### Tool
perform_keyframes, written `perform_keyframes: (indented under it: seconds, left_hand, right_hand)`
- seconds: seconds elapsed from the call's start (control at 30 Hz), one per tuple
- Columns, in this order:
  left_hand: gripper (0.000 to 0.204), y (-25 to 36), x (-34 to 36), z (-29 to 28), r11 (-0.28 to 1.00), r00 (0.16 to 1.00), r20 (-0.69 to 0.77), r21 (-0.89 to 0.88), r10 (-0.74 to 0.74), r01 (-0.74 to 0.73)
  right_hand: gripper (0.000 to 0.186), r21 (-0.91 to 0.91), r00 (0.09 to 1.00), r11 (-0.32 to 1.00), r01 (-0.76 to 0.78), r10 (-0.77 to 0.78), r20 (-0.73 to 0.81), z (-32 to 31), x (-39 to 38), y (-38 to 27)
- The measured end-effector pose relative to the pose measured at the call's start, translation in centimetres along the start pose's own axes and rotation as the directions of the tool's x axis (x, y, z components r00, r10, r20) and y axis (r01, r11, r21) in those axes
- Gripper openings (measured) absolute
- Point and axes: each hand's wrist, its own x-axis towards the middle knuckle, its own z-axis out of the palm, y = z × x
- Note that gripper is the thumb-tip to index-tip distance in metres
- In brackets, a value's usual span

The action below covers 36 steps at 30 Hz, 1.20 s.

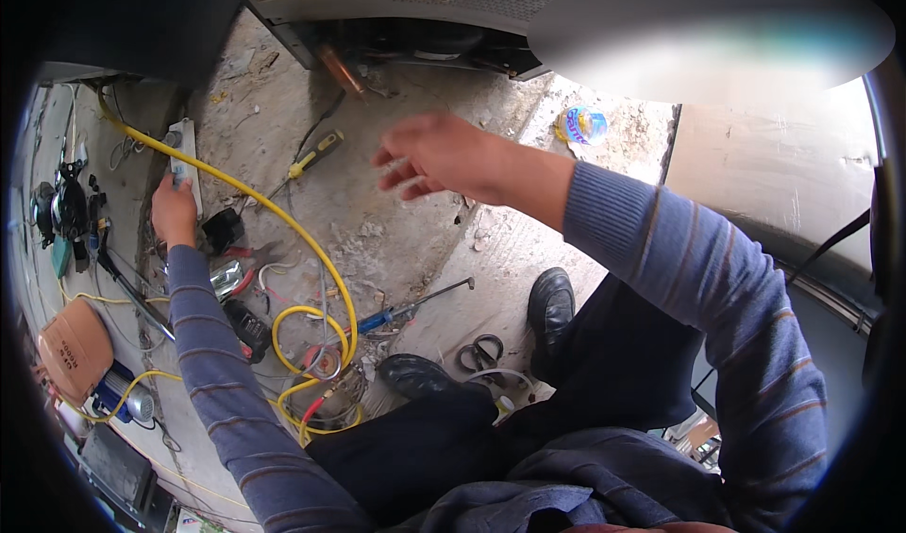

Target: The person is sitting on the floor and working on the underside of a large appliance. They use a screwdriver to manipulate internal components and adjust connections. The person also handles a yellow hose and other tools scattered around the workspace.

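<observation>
From where I stand, the left hand (176, 214) has its thumb and fingers at the near end of a white strip (192, 144); I can't tell whether it grips or only presses. The right hand (439, 160) is bare, fingers spread, well to the right of that grip. Steadying the strip flat and keeping fingertips on its casing would serve well. The yellow hose (247, 189) crosses the strip just beyond the grip, so it's in the way. A screwdriver (316, 155) lies between the hands; red-handled pliers (247, 278) sit just below the left one.
</observation>
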Motion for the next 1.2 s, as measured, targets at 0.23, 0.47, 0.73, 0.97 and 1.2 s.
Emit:
perform_keyframes:
  seconds: [0.23,0.47,0.73,0.97,1.2]
  left_hand:
    - [0.046,0.0,-0.3,0.0,0.999,1.0,-0.016,-0.036,-0.011,0.011]
    - [0.045,-0.8,0.1,0.4,0.999,0.997,-0.068,0.024,0.027,-0.026]
    - [0.044,-1.0,0.3,0.2,0.997,0.998,-0.044,0.07,0.045,-0.041]
    - [0.044,-1.8,0.5,0.5,0.997,0.997,-0.022,0.026,0.071,-0.071]
    - [0.043,-1.6,0.4,0.4,0.998,0.997,-0.032,0.016,0.068,-0.068]
  right_hand:
    - [0.023,0.34,0.996,0.94,-0.003,0.033,-0.083,1.5,2.2,-1.7]
    - [0.024,0.336,0.984,0.942,0.005,0.056,-0.172,1.8,2.5,-1.3]
    - [0.024,0.289,0.981,0.956,-0.056,0.107,-0.163,1.6,3.2,-0.8]
    - [0.026,0.199,0.982,0.979,-0.044,0.079,-0.173,1.8,3.1,-0.5]
    - [0.032,0.225,0.978,0.973,0.055,-0.007,-0.207,2.2,2.9,-0.5]
